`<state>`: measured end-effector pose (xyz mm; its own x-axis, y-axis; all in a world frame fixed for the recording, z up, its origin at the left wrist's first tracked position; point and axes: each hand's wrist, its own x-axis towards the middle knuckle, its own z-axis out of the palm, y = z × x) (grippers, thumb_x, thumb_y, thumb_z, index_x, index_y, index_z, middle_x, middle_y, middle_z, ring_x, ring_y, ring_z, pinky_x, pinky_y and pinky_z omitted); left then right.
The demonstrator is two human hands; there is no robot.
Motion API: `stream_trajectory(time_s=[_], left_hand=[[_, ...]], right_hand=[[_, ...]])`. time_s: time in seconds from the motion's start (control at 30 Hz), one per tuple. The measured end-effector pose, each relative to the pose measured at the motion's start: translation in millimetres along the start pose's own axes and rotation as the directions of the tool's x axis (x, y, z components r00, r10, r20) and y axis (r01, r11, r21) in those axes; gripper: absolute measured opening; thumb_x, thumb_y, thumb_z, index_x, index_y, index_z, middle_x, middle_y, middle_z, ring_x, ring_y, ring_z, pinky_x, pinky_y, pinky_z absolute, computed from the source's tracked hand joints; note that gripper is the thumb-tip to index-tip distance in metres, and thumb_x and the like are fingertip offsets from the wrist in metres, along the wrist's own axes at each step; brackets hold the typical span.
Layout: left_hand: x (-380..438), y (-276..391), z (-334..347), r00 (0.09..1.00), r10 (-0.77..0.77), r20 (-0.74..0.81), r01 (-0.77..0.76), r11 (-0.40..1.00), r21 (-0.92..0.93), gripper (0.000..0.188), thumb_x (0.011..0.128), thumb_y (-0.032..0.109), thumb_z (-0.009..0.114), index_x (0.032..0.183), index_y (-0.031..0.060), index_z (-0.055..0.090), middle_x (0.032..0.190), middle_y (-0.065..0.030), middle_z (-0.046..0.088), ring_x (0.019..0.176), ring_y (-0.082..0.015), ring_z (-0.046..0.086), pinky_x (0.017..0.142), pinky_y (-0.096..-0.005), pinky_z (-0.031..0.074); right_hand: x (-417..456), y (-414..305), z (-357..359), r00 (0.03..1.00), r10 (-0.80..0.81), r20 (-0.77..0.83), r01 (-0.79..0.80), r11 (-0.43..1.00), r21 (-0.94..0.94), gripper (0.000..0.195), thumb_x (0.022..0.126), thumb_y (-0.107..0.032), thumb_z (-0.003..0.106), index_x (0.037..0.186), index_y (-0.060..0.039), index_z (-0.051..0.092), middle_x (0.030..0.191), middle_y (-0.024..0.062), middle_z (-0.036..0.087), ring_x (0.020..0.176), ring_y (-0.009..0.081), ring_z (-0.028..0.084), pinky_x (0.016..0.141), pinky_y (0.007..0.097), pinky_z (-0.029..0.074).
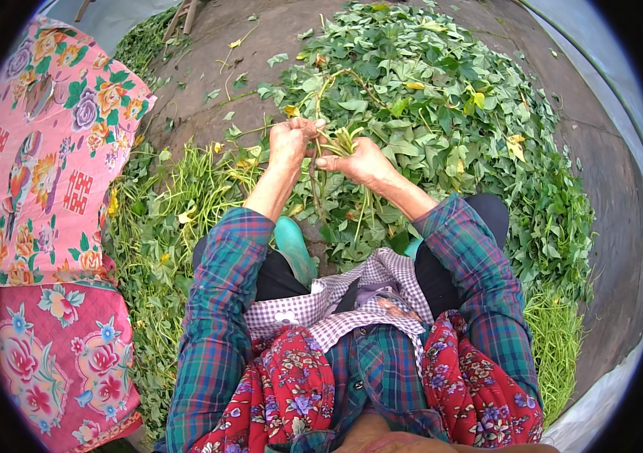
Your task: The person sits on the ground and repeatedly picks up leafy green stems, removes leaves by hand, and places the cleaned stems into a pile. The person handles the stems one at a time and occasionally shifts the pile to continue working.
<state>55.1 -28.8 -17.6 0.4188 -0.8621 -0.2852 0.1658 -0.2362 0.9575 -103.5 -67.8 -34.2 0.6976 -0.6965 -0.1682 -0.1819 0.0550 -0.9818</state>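
My left hand [292,141] pinches a long brownish leafy vine [318,107] between thumb and fingers, near the top middle. Close beside it on the right, my right hand [355,161] holds a small bundle of pale green stalks [343,141], their cut-looking ends pointing up and to the left and thin stems hanging below. The vine arches up over the leaves and its lower part hangs between the hands. Behind and below both hands spreads a large heap of green lobed leaves [446,124] with some yellow ones.
Light green stalks [202,181] lie left of my hands, and more stalks [551,345] lie at the lower right. Flowered pink cloths [61,226] cover the left side. Green boots [294,246] stand below my hands. Wooden legs [183,20] show at the top left, on a brown floor [214,56].
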Motion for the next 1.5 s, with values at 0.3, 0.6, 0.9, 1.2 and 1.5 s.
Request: stream_trajectory(time_s=[0.3,0.6,0.9,1.2,1.5], left_hand=[[-9,9,-4,0.982,-0.041,0.183,0.028,0.997,0.072,0.017,0.087,0.020,0.065,0.094,0.0042,0.065,0.089,-0.0033,0.066,0.075,-0.0126,0.061,0.059,-0.0279,0.050],[-12,7,-7,0.958,-0.084,0.276,0.005,0.961,0.276,0.013,0.080,0.013,0.071,0.078,0.0014,0.065,0.068,-0.0021,0.061,0.060,-0.0122,0.059,0.050,-0.0270,0.051],[-10,7,-6,0.978,-0.092,0.189,0.068,0.990,0.126,0.004,0.084,0.004,0.060,0.083,0.0012,0.063,0.073,-0.0033,0.061,0.061,-0.0141,0.060,0.052,-0.0290,0.055],[-8,5,-4,0.972,-0.118,0.204,0.079,0.979,0.187,0.002,0.081,0.002,0.062,0.082,0.0012,0.063,0.071,-0.0035,0.061,0.055,-0.0129,0.057,0.048,-0.0268,0.054],[-6,5,-4,0.987,-0.065,0.145,0.054,0.996,0.077,0.006,0.081,0.003,0.061,0.085,-0.0012,0.063,0.074,-0.0047,0.060,0.058,-0.0132,0.057,0.048,-0.0280,0.055]], right_hand=[[1,-3,-8,0.985,0.076,-0.153,-0.097,0.986,-0.136,0.031,0.072,-0.028,0.068,0.089,-0.0018,0.069,0.078,0.0096,0.069,0.073,0.0172,0.063,0.071,0.0326,0.049],[8,-8,-32,0.968,-0.157,-0.196,0.068,0.915,-0.398,0.032,0.084,-0.030,0.061,0.101,-0.0034,0.067,0.074,0.0069,0.069,0.068,0.0173,0.063,0.067,0.0315,0.050],[22,11,-56,0.987,0.016,-0.159,-0.042,0.986,-0.160,0.026,0.089,-0.027,0.056,0.101,-0.0050,0.063,0.089,0.0015,0.070,0.068,0.0151,0.061,0.064,0.0331,0.049],[11,-2,-37,0.990,-0.107,-0.090,0.049,0.869,-0.492,0.029,0.086,-0.029,0.063,0.104,-0.0062,0.065,0.070,0.0023,0.066,0.065,0.0127,0.059,0.063,0.0310,0.047],[13,-6,-52,0.969,0.068,-0.239,-0.122,0.968,-0.218,0.029,0.091,-0.028,0.056,0.108,-0.0064,0.063,0.078,0.0036,0.070,0.089,0.0167,0.064,0.086,0.0349,0.046]])
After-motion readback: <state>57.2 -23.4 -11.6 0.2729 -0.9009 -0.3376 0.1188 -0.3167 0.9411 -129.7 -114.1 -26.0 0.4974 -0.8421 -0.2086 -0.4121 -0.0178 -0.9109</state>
